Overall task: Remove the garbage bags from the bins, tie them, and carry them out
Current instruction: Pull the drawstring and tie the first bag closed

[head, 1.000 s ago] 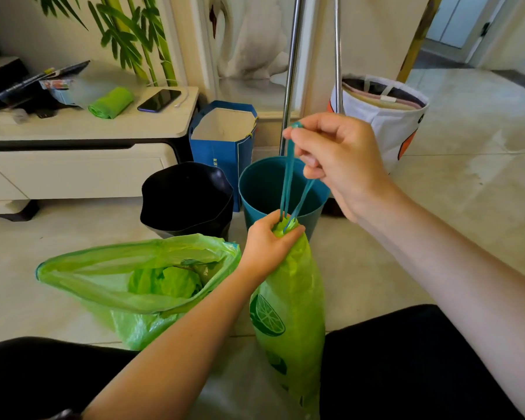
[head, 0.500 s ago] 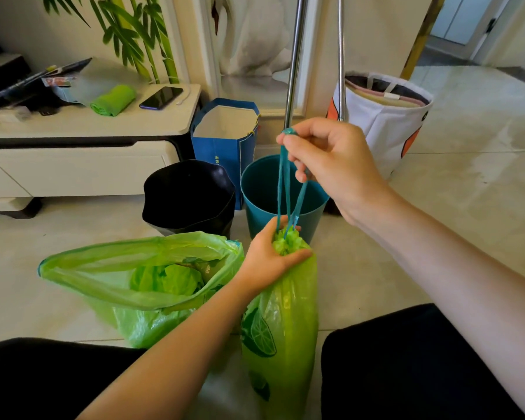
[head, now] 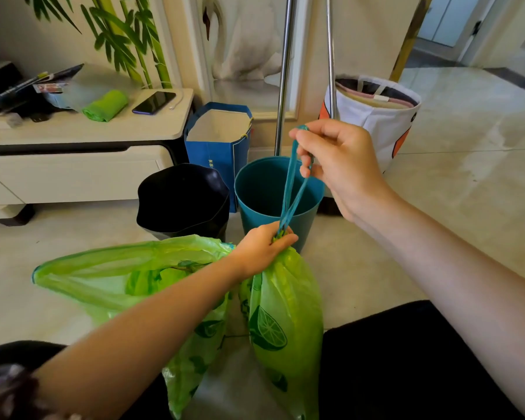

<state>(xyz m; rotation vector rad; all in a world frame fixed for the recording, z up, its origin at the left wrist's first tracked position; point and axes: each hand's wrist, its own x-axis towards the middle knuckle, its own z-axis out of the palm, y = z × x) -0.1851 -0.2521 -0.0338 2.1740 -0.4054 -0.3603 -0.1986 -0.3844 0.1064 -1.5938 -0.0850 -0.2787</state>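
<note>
- Your left hand (head: 262, 247) is clenched around the gathered neck of the green garbage bag (head: 285, 322), which hangs between your knees in front of the teal bin (head: 255, 189).
- Your right hand (head: 340, 165) pinches the teal drawstring (head: 291, 189), stretched taut upward from the neck.
- A second green bag (head: 103, 280) lies open-mouthed on the floor to the left, before the black bin (head: 182, 198).

Single head-worn wide-angle view, looking forward and down, close over both forearms, facing the bins (head: 278, 189) and wall.
</note>
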